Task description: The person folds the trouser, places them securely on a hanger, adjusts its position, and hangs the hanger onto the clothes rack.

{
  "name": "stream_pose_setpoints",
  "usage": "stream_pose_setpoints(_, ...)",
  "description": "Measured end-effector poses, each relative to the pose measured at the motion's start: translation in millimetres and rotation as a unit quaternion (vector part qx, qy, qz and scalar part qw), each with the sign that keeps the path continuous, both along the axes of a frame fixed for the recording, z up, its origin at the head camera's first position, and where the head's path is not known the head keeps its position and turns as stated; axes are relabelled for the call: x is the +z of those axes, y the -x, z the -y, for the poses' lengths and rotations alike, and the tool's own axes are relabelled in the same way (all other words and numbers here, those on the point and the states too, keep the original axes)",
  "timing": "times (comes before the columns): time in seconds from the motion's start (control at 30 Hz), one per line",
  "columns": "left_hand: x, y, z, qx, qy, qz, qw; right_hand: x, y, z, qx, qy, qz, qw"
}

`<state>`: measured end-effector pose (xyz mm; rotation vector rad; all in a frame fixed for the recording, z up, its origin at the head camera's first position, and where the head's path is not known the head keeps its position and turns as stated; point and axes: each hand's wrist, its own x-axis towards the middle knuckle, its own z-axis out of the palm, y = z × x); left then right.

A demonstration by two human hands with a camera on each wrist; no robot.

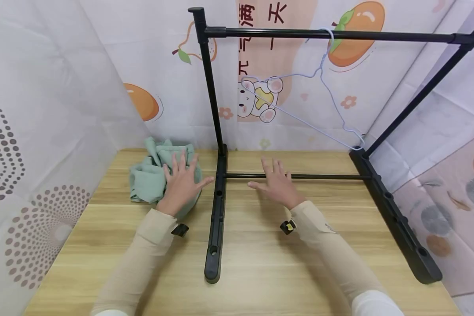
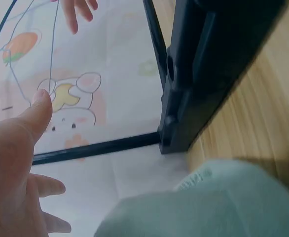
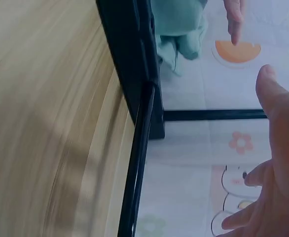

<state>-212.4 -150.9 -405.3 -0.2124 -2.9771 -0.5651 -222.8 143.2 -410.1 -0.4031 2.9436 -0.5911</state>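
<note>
My left hand (image 1: 180,188) is spread palm down above a crumpled green cloth (image 1: 147,179), holding nothing. In the left wrist view the cloth (image 2: 218,205) lies below that hand (image 2: 11,163), with a gap visible between them. My right hand (image 1: 278,186), fingers spread, hovers over the table inside a black rack (image 1: 218,210), near its low crossbar (image 1: 320,177). The right wrist view shows this hand (image 3: 287,148) apart from the bar (image 3: 137,168). A thin light-blue wire hanger (image 1: 300,118) hangs tilted from the rack's top rail (image 1: 260,33).
The rack's right foot (image 1: 399,219) runs along the right side of the wooden table (image 1: 253,272). Printed curtains (image 1: 158,39) enclose the back and both sides. Small black devices (image 1: 287,227) are worn at the wrists.
</note>
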Motion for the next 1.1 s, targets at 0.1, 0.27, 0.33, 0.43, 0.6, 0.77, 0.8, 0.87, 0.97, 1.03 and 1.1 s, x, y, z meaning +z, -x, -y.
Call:
stream_pose_setpoints(0.1,1.3,1.4,9,0.010,0.001,0.007,0.9999,0.1,3.8,12,0.015,0.003,0.001,1.000)
stream_pose_setpoints(0.27,6.6,4.3,25,0.026,0.002,0.011,0.9996,1.2,9.0,40,0.033,0.012,-0.011,0.999)
stream_pose_setpoints(0.33,8.0,4.3,29,0.029,-0.005,0.013,0.9995,1.4,9.7,51,0.040,0.020,-0.017,0.999)
stream_pose_setpoints(0.43,7.4,3.1,35,0.032,-0.014,0.018,0.9992,-0.5,9.1,65,0.049,0.028,-0.018,0.998)
stream_pose_setpoints(0.6,5.5,0.0,46,0.040,-0.032,0.014,0.9986,-3.5,6.8,79,0.063,0.037,-0.015,0.997)
stream_pose_setpoints(0.77,1.6,-3.1,59,0.045,-0.060,0.010,0.9971,-5.3,6.6,89,0.078,0.034,-0.024,0.996)
stream_pose_setpoints(0.8,0.8,-3.6,61,0.045,-0.065,0.010,0.9968,-5.1,6.7,91,0.081,0.030,-0.024,0.996)
stream_pose_setpoints(0.87,-1.2,-4.6,65,0.050,-0.068,0.009,0.9964,-3.8,7.0,95,0.088,0.026,-0.023,0.996)
stream_pose_setpoints(0.97,-3.3,-4.9,72,0.063,-0.066,0.003,0.9959,0.0,8.9,102,0.102,0.031,-0.017,0.994)
stream_pose_setpoints(1.03,-4.7,-4.2,76,0.067,-0.068,-0.001,0.9954,2.3,10.9,107,0.107,0.039,-0.009,0.993)
stream_pose_setpoints(1.1,-5.4,-2.7,79,0.066,-0.077,-0.002,0.9949,5.1,13.0,111,0.107,0.045,-0.004,0.993)
